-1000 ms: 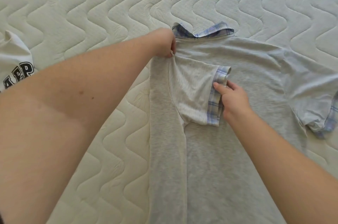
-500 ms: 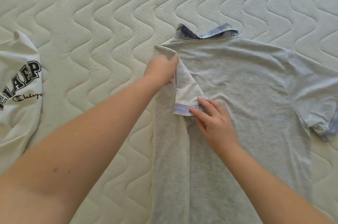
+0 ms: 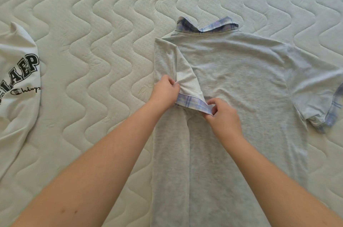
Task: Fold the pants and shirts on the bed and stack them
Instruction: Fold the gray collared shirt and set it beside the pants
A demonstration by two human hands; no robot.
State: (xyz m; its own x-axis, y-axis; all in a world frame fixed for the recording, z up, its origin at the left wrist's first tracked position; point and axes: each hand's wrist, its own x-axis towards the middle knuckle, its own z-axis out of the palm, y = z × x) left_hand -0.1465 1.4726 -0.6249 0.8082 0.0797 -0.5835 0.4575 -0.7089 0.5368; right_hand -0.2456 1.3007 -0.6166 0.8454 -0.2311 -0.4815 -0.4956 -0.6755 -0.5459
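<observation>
From your head camera, the grey shirt lies flat on the quilted mattress, its left side folded inward. Your left hand and right hand each pinch the folded sleeve's plaid cuff. A white printed shirt lies well apart, far left.

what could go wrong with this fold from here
1. Both hands, left hand and right hand, pinch the folded-in sleeve by its plaid cuff; it lies at a slant, so letting go now may leave a crooked, bulky fold.
2. The other sleeve is still spread out and rumpled, so the grey shirt could end up lopsided.
</observation>
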